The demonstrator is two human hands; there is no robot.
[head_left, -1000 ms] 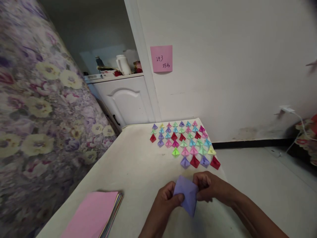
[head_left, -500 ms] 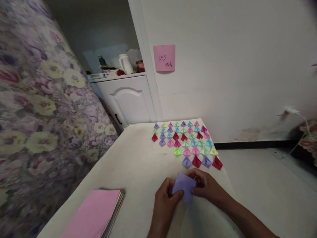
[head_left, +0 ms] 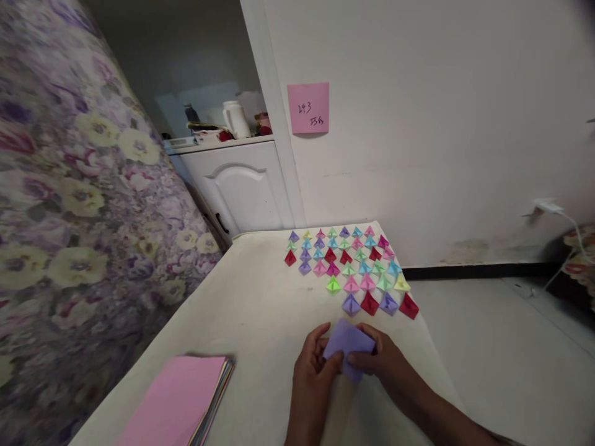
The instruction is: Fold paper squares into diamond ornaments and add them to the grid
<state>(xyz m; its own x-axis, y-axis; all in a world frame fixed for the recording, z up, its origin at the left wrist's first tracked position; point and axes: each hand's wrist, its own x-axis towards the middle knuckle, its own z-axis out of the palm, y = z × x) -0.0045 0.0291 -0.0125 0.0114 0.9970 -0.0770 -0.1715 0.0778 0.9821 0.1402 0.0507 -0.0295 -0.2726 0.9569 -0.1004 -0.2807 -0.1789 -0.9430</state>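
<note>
A folded piece of purple paper [head_left: 348, 342] is held up over the near part of the table between both hands. My left hand [head_left: 312, 371] grips its left edge, thumb on the near face and fingers partly behind it. On the other side my right hand [head_left: 383, 359] pinches the paper, its thumb pressed near the middle and its fingers along the right corner. Just beyond the hands stand rows of small folded paper pieces [head_left: 367, 284] in purple, red, pink, green, blue and yellow. What lies behind the purple paper is hidden.
A stack of coloured paper [head_left: 174, 399], pink on top, lies at the table's left front. The cream-covered table [head_left: 251, 297] meets the wall at its far end. A floral curtain [head_left: 93, 204] hangs at left, beside a white cabinet [head_left: 242, 186]. A pink note [head_left: 308, 108] is on the wall.
My right thumb has slid left across the purple paper toward my left thumb. The paper has turned slightly, and my left fingers have lifted a little.
</note>
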